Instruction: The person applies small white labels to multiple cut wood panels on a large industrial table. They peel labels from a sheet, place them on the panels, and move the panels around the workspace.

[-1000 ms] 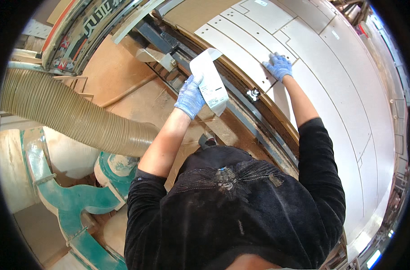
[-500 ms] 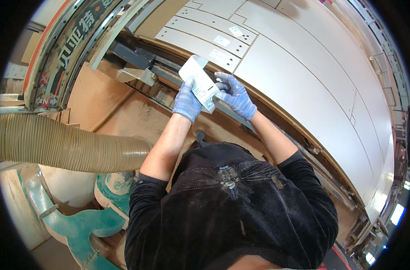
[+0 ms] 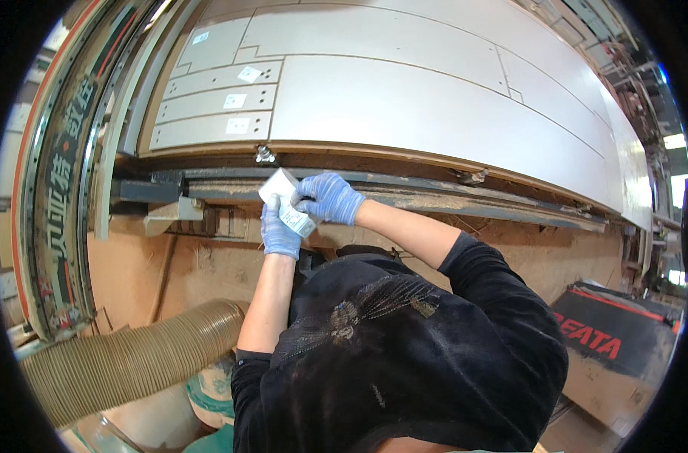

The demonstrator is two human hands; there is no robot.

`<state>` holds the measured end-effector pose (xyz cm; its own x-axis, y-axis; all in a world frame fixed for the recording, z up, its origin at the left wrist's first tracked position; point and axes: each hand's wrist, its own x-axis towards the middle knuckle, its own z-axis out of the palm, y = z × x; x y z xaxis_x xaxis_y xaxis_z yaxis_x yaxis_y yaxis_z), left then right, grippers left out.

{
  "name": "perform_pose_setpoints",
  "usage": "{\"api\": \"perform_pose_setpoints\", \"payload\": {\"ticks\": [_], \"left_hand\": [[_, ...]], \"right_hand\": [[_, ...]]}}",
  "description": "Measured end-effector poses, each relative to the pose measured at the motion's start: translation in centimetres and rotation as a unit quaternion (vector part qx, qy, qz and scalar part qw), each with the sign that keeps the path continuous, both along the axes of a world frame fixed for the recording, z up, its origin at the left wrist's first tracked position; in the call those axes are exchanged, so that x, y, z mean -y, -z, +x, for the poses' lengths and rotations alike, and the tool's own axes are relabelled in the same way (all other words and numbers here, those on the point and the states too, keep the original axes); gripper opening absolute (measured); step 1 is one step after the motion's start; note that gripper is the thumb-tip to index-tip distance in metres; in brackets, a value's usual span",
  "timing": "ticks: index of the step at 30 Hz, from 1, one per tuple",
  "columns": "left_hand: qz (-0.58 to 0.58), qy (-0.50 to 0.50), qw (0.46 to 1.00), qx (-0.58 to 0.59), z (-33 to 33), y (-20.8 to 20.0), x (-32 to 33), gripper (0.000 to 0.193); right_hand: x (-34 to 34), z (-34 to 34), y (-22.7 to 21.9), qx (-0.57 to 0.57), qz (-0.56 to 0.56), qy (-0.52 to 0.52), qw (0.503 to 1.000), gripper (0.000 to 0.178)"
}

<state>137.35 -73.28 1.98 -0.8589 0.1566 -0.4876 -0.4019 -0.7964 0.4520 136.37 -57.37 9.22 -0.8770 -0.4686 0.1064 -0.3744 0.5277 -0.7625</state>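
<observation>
My left hand (image 3: 280, 232), in a blue-and-white knit glove, grips a strip of white printed labels (image 3: 278, 185) in front of my chest. The strip is folded, one part standing up blurred and a printed part hanging to the right. My right hand (image 3: 331, 198), gloved alike, is closed with its fingertips at the strip's right edge; whether it pinches a single label is hidden. Just beyond both hands lies a large pale-grey board (image 3: 404, 113), cut into panels. White labels (image 3: 237, 125) are stuck on its narrow strips at the left.
A dark metal rail (image 3: 404, 194) runs along the board's near edge, with a clamp-like fitting (image 3: 265, 155). A machine gantry (image 3: 57, 189) rises at the left. Below it lies a ribbed hose (image 3: 132, 355). A black-and-red box-like unit (image 3: 616, 332) stands at the right.
My view has turned, so the board now lies straight across ahead. The label strip has gone from lying flat to folded, and my right hand has closed in on it.
</observation>
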Motion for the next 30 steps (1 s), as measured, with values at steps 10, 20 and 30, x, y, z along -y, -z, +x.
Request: {"api": "perform_pose_setpoints", "payload": {"ticks": [10,20,30], "left_hand": [[-0.102,-0.003,0.995,-0.019,0.0,-3.1,-1.3,0.036],[0.021,0.048,0.994,0.095,0.9,-11.9,4.6,0.037],[0.093,0.146,0.982,0.070,1.0,-12.5,8.2,0.040]], "right_hand": [[-9.7,-1.7,3.2,0.121,-0.226,0.245,0.935,0.022],[-19.5,-3.4,6.4,-0.079,0.406,0.406,0.815,0.054],[4.1,4.5,-3.8,0.037,-0.259,0.078,0.962,0.030]]}}
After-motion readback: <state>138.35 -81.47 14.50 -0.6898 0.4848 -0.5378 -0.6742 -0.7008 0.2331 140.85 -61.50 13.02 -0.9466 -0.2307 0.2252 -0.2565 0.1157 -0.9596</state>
